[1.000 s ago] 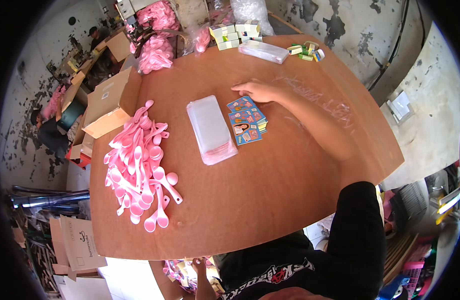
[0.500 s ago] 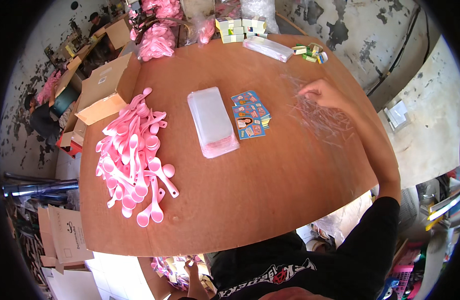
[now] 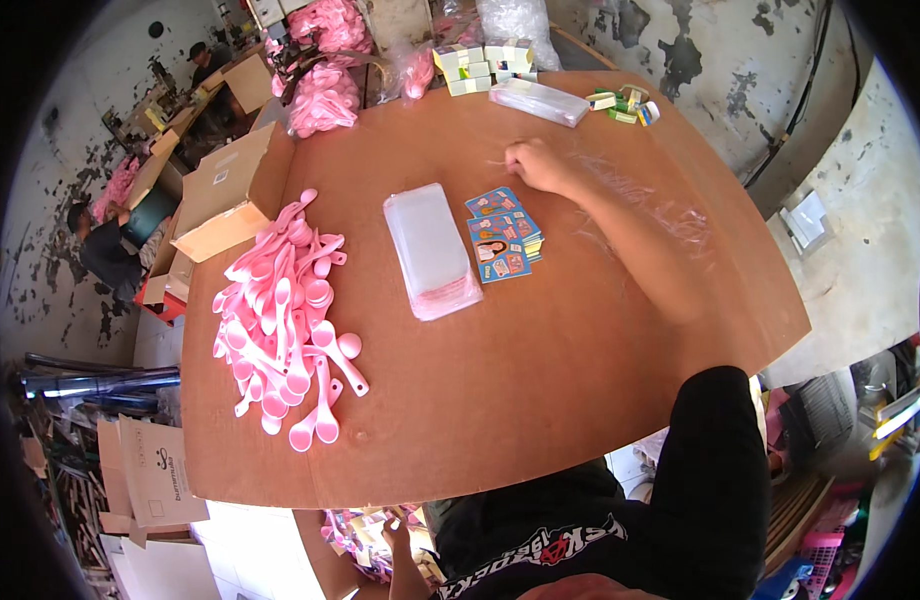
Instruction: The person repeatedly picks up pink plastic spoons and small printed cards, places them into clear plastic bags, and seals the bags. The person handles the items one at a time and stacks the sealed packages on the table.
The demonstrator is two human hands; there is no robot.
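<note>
My right hand [image 3: 536,166] is over the far middle of the table, beyond the printed cards. Its fingers are pinched, and a thin clear plastic strip [image 3: 494,162] seems to poke out from them. A loose scatter of such clear strips [image 3: 630,190] lies right of it, partly under my forearm. Blue printed cards [image 3: 502,240] are stacked beside a pile of clear plastic bags [image 3: 427,245]. A heap of pink spoons [image 3: 280,300] covers the left side. Low down, my left hand [image 3: 396,537] is curled by an open box of packed goods [image 3: 365,540]; what it holds is unclear.
Small boxes [image 3: 485,65], a clear-wrapped bundle [image 3: 540,101] and green-yellow pieces [image 3: 625,104] line the far edge. Bagged pink items [image 3: 325,97] stand far left near an open carton [image 3: 235,185]. Two people [image 3: 115,250] work beyond. The brown table [image 3: 540,400] has a curved near edge.
My right hand has moved left from the clear strips to beyond the cards, with a strip seemingly drawn along. The view has shifted slightly. My left hand stays by the box.
</note>
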